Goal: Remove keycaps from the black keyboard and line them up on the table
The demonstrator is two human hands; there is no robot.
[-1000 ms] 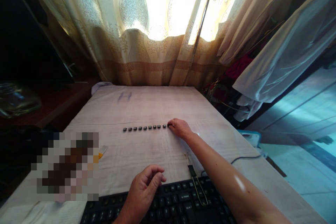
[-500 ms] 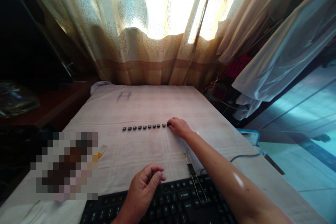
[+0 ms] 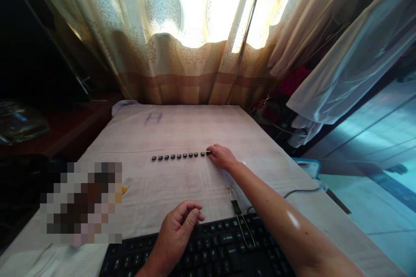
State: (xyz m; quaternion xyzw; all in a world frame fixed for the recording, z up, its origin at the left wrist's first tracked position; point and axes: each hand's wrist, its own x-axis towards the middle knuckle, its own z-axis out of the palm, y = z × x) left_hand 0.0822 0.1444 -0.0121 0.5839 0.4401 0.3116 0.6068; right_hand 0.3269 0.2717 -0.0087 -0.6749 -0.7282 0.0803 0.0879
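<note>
A black keyboard key cap (image 3: 208,152) sits at the right end of a row, with my right hand (image 3: 222,156) closed on it by the fingertips. Several more black key caps (image 3: 178,156) are lined up to its left on the white cloth, with a slightly wider gap near the right end. My left hand (image 3: 180,229) rests over the front of a black keyboard (image 3: 214,251), loosely curled, and nothing shows in it. On the keyboard's right part lies a wire key puller (image 3: 237,208) with a black grip, beside my right forearm.
White cloth covers the table (image 3: 195,125). A blurred-out patch (image 3: 84,203) is at left, with an orange-and-clear item (image 3: 126,185) beside it. A cable (image 3: 300,191) runs off to the right. A curtain (image 3: 182,65) hangs behind, and clothes (image 3: 351,60) hang at right.
The view has shifted very slightly. My right hand stays at the end of the row, its fingers barely moved, and my left hand keeps its place over the keyboard.
</note>
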